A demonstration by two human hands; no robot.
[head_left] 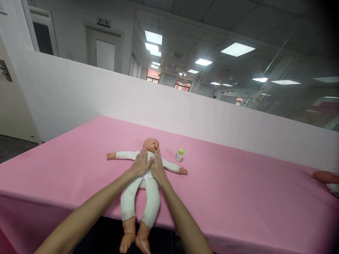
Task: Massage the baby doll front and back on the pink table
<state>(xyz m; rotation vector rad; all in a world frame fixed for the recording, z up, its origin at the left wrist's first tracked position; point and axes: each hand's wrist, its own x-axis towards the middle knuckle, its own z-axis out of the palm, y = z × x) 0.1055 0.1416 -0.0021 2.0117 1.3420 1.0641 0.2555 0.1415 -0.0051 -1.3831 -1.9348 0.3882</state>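
A baby doll (152,201) with a white cloth body lies on its back on the pink-covered table (227,197). Its arms are spread wide, and its feet hang past the front edge. My left hand (141,163) rests flat on one side of the doll's chest, fingers stretched toward its shoulder. On the other side of the chest lies my right hand (157,165), also flat, with its fingertips just below the doll's chin. Both thumbs come close together at the middle of the chest. Beyond the doll's outstretched arm stands a small white bottle (179,155) with a green cap.
Part of another doll (326,177) shows at the table's right end. A low white wall (185,113) with glass above it runs behind the table. A door (13,91) with a handle is at the far left.
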